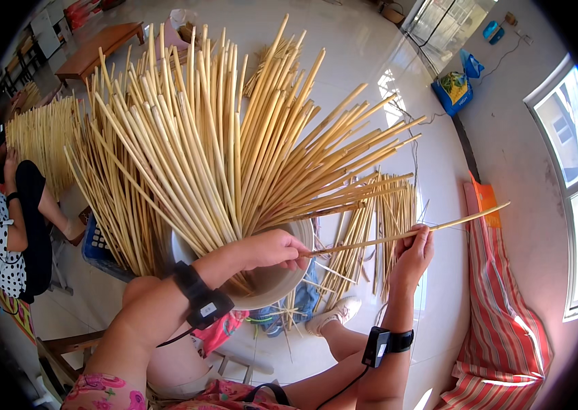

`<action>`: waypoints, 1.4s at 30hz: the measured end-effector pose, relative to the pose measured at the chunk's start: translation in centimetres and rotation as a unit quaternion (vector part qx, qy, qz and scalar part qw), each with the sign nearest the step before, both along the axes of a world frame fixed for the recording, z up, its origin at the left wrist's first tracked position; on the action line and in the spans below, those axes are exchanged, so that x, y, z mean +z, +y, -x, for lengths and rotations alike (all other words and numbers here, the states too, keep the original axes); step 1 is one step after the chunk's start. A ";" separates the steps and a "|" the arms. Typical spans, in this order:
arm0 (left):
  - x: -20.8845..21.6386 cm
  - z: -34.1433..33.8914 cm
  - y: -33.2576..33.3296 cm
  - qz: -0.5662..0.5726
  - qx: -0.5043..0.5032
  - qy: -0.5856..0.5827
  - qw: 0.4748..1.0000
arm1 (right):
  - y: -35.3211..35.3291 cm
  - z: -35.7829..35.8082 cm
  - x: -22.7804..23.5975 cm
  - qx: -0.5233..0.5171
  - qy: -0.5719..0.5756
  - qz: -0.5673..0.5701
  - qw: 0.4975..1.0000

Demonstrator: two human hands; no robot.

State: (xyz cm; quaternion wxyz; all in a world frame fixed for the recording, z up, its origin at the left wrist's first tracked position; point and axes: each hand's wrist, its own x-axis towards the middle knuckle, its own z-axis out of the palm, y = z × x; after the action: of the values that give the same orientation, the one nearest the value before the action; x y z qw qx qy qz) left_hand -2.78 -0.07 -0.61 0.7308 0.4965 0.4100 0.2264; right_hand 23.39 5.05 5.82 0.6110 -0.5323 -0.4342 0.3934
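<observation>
A single long, slender, straw-yellow plant stalk (364, 243) lies across the front of the body, its long axis running from between eight and nine o'clock to between two and three. The bare left hand (272, 250) pinches its lower end between thumb and fingers; the bare right hand (413, 258) closes around it farther along and is nearer the thin free tip, which points away between two and three o'clock. Toward eleven o'clock from the left hand fans a dense sheaf of yellow stalks (203, 150), rising from a round, pale basin (276, 295). At ten o'clock from the right hand, loose yellow stalks (350, 253) lie on the pale tiled floor (449, 290). A red-striped cloth (500, 328) hangs at four o'clock.
</observation>
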 end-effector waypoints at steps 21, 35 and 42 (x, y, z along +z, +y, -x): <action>-0.6 -1.4 -0.4 0.077 0.067 -0.046 0.994 | -0.8 1.5 0.2 0.022 0.014 -0.051 0.998; -0.1 -2.6 -0.9 0.079 0.093 -0.027 0.992 | -0.8 1.9 -0.7 0.044 -0.002 -0.050 0.998; -0.2 -1.6 -0.9 0.063 0.055 -0.119 0.989 | -0.6 1.7 0.1 0.029 0.009 -0.042 0.999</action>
State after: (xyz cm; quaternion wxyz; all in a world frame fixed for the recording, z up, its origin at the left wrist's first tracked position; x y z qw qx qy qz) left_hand -1.14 -0.98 -0.84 0.7905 0.3958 0.3603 0.2977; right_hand 21.68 4.40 5.87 0.6253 -0.4898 -0.4599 0.3970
